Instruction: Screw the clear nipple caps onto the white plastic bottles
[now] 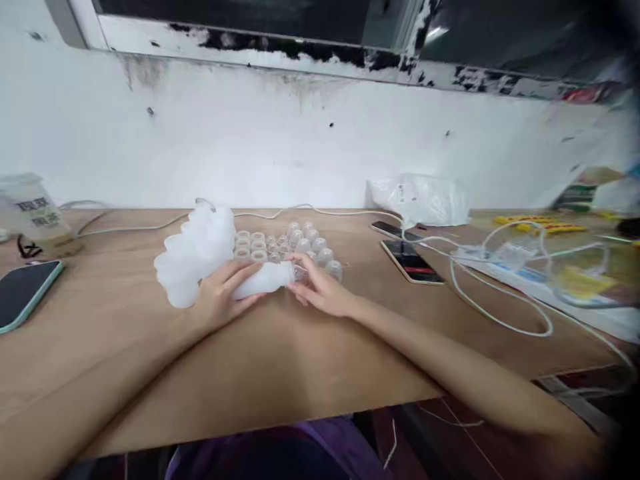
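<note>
My left hand (220,293) is wrapped round a white translucent plastic bottle (265,279), which lies nearly level with its mouth pointing right. At that mouth, the fingers of my right hand (320,288) close on a clear domed cap (299,271), touching the bottle's neck. Whether the cap is fastened cannot be made out. Beside my left hand is a cluster of similar white bottles (193,250). Behind the held bottle sit rows of white rings (243,243), several small clear pieces (273,245) and several clear domed caps (323,255), partly hidden by my right hand.
On the brown table (300,367), a phone (27,293) and a plastic cup (37,210) stand at left. To the right are a phone (413,261), a clear plastic bag (420,200) and looped white cables (500,317). A white wall (250,147) rises behind.
</note>
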The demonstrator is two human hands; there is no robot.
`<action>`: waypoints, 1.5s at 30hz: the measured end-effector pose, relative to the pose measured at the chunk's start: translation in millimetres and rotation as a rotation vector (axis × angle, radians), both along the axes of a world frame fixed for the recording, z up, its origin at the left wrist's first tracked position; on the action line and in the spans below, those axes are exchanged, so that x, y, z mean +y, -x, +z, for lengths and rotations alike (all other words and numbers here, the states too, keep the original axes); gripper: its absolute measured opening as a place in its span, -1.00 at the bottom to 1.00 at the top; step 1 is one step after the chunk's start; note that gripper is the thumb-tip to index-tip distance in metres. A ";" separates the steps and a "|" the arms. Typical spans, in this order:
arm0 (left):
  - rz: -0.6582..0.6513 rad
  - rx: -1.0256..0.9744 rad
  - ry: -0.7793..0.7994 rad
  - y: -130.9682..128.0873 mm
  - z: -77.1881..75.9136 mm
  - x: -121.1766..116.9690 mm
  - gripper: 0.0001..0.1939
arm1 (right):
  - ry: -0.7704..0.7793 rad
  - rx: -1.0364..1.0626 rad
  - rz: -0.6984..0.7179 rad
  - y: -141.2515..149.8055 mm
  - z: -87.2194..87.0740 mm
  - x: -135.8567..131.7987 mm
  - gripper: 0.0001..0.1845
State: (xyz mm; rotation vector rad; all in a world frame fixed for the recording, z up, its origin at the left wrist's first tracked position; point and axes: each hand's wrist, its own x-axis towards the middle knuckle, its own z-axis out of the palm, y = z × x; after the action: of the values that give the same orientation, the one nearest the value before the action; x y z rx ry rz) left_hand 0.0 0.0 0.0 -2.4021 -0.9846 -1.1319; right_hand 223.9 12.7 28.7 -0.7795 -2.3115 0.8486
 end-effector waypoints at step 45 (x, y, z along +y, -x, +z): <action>-0.015 -0.087 0.110 -9.4 4.0 -6.3 -0.53 | -0.237 0.109 -0.010 -3.1 3.3 -2.1 -0.54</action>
State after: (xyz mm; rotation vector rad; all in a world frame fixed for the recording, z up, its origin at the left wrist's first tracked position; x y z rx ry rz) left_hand 9.4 -6.3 4.0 -2.4678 -1.0847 -1.2267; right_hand 226.9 10.6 32.0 -0.6252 -2.2573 0.5833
